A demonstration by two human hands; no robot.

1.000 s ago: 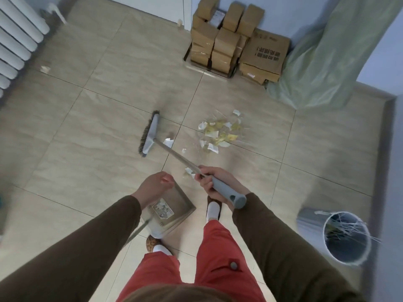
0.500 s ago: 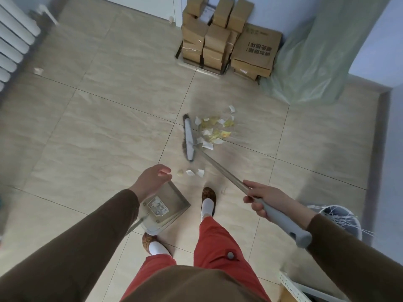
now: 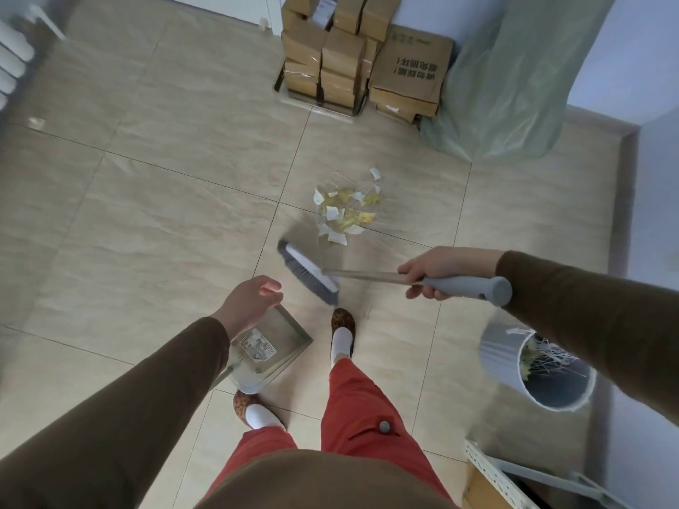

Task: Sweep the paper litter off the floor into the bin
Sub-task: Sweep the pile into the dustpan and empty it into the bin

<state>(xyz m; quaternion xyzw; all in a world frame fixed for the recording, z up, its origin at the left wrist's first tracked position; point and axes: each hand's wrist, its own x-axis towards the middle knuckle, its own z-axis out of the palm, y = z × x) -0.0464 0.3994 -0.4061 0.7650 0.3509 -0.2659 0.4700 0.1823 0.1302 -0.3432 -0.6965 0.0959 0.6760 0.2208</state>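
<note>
Right hand (image 3: 428, 274) curled round broom (image 3: 312, 274) handle, head just short of paper litter (image 3: 345, 211) piled on floor; left hand (image 3: 250, 304) holding dustpan (image 3: 268, 352), fingers hidden; bin (image 3: 540, 369) at right.

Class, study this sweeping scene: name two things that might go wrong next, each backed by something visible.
1. The broom head looks blurred, mid-swing, beside the loose paper pile; a fast stroke may scatter the light scraps rather than gather them.
2. The dustpan in the left hand sits behind the broom, away from the pile, and the bin stands off to the right, so scraps could spill on the way.
</note>
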